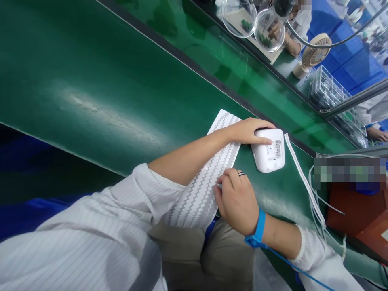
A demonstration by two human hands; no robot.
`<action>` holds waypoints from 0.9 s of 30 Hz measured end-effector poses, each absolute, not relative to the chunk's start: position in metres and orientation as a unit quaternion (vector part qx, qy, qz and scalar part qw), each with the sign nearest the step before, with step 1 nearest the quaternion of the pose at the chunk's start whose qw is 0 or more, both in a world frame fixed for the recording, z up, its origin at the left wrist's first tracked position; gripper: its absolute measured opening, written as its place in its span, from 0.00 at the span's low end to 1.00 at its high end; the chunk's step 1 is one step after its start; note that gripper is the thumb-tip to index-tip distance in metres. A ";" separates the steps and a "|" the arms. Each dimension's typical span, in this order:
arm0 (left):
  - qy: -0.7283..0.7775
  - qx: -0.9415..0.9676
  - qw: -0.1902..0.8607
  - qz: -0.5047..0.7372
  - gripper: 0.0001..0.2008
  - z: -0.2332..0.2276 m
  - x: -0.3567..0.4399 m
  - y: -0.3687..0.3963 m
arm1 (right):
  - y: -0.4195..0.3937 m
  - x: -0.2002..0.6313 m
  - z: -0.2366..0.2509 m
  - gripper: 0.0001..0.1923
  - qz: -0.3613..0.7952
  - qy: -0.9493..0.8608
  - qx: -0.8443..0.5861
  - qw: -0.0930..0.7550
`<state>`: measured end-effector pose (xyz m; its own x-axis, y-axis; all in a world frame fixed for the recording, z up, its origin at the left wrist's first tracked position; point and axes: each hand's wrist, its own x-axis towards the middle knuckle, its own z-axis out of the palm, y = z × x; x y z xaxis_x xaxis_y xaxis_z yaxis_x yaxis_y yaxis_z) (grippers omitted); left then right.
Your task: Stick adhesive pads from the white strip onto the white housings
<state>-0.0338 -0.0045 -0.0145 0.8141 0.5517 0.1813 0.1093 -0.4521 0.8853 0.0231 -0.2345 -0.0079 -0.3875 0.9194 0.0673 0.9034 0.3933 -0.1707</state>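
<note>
My left hand [253, 130] grips a white, rounded plastic device [263, 155] on the green bench; the thumb lies on its face near a recessed panel, and the other fingers are round its far side, partly hidden. Under my left forearm a long white sheet of labels with grey zigzag rows [198, 192] slants over the bench edge towards my lap. Over the sheet's right edge, my right hand [238, 198] has its fingers curled and thumb pressed close to them. Whatever may be between those fingertips is too small to tell. A blue wrist strap [257, 232] with a cord circles my right wrist.
A narrow white strip [303, 180] lies right of the device, near cables and an orange-brown box [357, 218]. Beyond the bench's dark rail [194, 72], a co-worker's hand [274, 32], clear round dishes [239, 18], a small fan [315, 52] and a clear divided tray [330, 91] are visible.
</note>
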 end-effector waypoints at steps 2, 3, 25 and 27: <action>0.205 0.822 0.479 0.230 0.37 -0.014 -0.034 -0.005 | -0.234 0.023 -0.007 0.01 0.051 -0.834 -0.545 0.069; 0.205 0.822 0.480 0.229 0.37 -0.014 -0.034 -0.005 | -0.234 0.023 -0.007 0.01 0.054 -0.835 -0.544 0.068; 0.191 0.814 0.495 0.238 0.37 -0.014 -0.033 -0.006 | -0.234 0.043 -0.017 0.04 0.171 -0.794 -0.536 0.228; 0.190 0.813 0.497 0.238 0.37 -0.015 -0.033 -0.005 | -0.233 0.043 -0.016 0.04 0.172 -0.796 -0.533 0.228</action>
